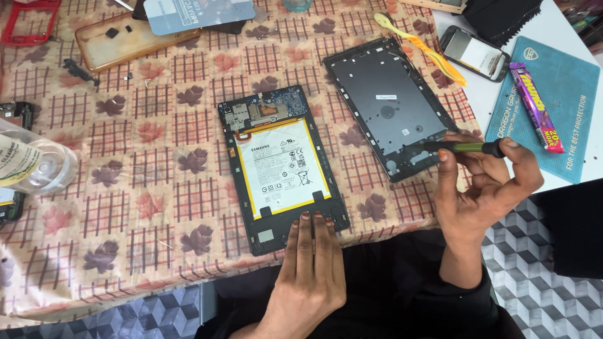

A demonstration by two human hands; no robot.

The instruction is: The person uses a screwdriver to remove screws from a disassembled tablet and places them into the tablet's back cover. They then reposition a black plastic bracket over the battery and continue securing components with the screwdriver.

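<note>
Black tablet (282, 169): lying opened on the table (144, 188), white battery (282, 164) showing.
Left hand (308, 270): my flat, unclenched fingers are pressing its lower edge.
Right hand (483, 188): my grip is clamping a screwdriver (465, 147).

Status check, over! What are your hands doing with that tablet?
Left hand flat on the opened tablet, fingertips at its bottom edge. Right hand holds a screwdriver over the back cover. Nothing blocking.
</note>
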